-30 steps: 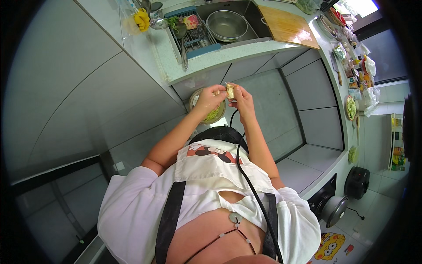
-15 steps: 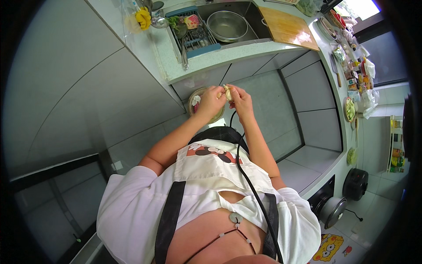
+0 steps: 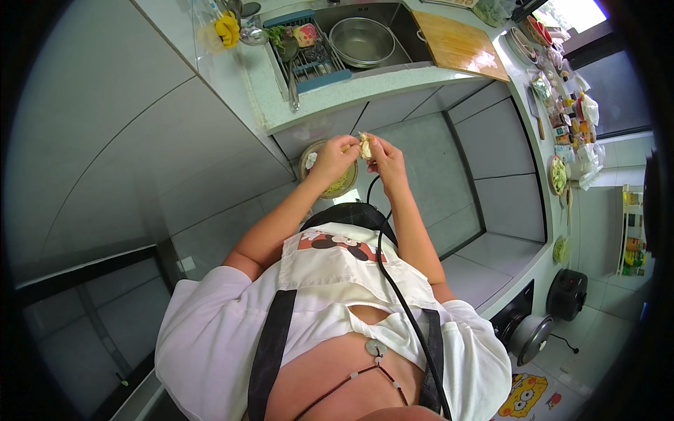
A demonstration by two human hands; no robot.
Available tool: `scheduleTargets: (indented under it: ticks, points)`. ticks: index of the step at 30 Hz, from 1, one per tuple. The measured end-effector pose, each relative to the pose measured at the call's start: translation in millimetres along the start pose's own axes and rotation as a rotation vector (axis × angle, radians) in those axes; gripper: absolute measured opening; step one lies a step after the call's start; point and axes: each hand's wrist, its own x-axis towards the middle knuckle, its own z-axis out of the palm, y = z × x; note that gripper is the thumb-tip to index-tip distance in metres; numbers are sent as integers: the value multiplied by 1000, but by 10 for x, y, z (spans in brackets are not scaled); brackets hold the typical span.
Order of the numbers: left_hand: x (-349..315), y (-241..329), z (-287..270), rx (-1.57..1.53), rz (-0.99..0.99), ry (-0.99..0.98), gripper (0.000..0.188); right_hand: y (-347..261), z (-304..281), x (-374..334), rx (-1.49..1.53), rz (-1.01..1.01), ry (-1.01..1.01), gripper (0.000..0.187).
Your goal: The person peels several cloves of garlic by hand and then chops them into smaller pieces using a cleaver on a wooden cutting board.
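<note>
In front of my body, over the floor, a small knobbly cream-coloured garlic bulb [image 3: 366,148] is between my two hands. My right hand [image 3: 388,167] grips it from the right, thumb and fingers closed around it. From the left, my left hand [image 3: 333,163] pinches at its side, its fingertips pressed together. What exactly those fingertips grasp is too small to make out. Below and behind my left hand stands a round bin [image 3: 340,191] holding white scraps and yellow-green bits, partly hidden by that hand and forearm.
Ahead, the counter holds a sink with a metal basin [image 3: 362,42], a blue-edged drying rack [image 3: 324,81] with a ladle and a wooden cutting board [image 3: 456,45]. Bottles and plates crowd the right counter. A black cable [image 3: 404,298] hangs down my front.
My left hand has shifted slightly left and its fingertips have drawn back a little from the bulb. My right hand has barely moved and still holds the garlic.
</note>
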Motion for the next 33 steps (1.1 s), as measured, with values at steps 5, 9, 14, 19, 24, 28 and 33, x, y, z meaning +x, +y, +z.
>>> scheduleTargets:
  ticks: [5, 9, 14, 19, 24, 28, 33]
  points:
    - [33, -63, 4, -69, -10, -3, 21, -20, -30, -6, 60, 57, -35, 30]
    - [39, -110, 51, -163, -38, 9, 20, -27, -27, -15, 118, 52, -27, 27]
    - [40, -139, 71, -265, -107, -24, 19, -36, -14, -28, 87, 48, -7, 25]
    - [18, 8, 4, -364, -240, -101, 18, -42, -19, -20, 55, 41, -22, 25]
    - [11, 85, -39, -580, -383, -130, 14, 11, -15, 9, 39, 20, -34, 25]
    - [31, 20, -33, -752, -440, -161, 11, 16, -12, 21, 25, 15, -35, 25]
    - [42, -22, -74, -1008, -524, -231, 12, -22, 5, 10, 46, 17, -34, 25]
